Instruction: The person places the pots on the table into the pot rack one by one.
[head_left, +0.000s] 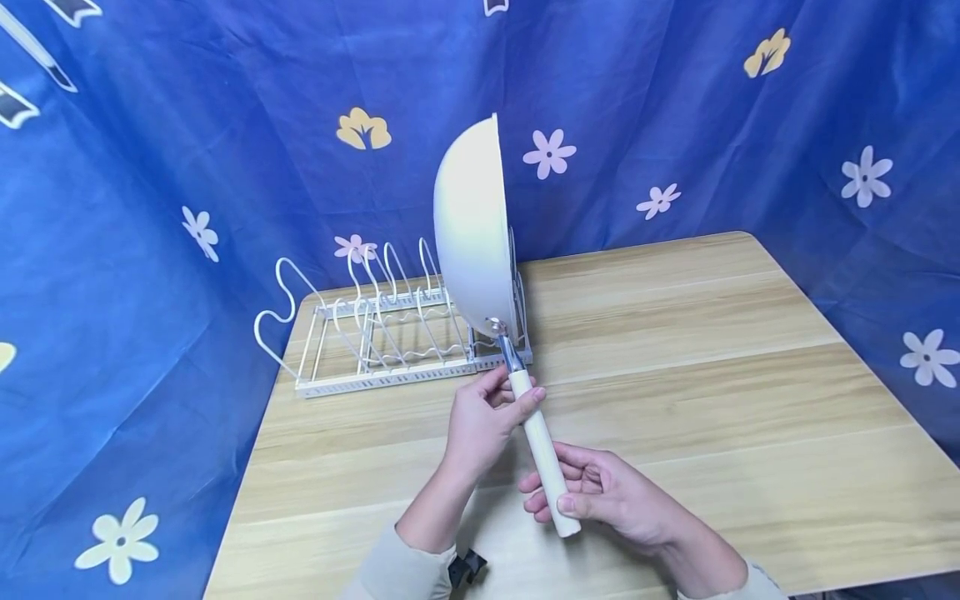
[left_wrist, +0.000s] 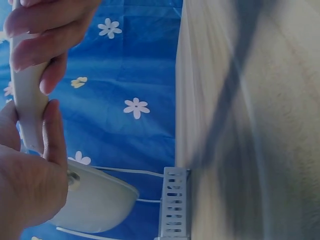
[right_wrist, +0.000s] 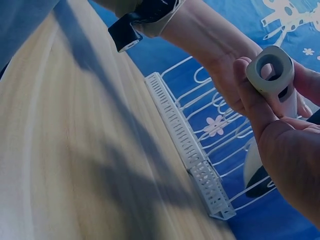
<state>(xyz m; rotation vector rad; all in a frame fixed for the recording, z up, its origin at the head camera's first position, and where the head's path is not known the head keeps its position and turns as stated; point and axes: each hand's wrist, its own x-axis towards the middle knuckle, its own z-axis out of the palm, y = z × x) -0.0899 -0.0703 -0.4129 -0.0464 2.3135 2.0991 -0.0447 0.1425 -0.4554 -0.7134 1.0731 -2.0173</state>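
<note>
A white wok [head_left: 472,225] stands on its side, its rim facing right, at the right end of a white wire rack [head_left: 390,372]. Its long white handle [head_left: 542,442] slopes down toward me over the tabletop. My left hand [head_left: 478,421] pinches the handle close to the metal neck, thumb on top. Nearer the free end, my right hand [head_left: 611,497] holds the handle between thumb and fingers. From the right wrist, the handle's hollow end [right_wrist: 257,75] shows beside the fingers. Whether the wok's lower edge touches the rack's base cannot be made out.
The rack's wire dividers [head_left: 285,308] rise to the left of the wok. Beneath is a wood-grain table [head_left: 712,375], its surface stretching to the right. A blue flowered cloth [head_left: 622,108] hangs behind and at the sides.
</note>
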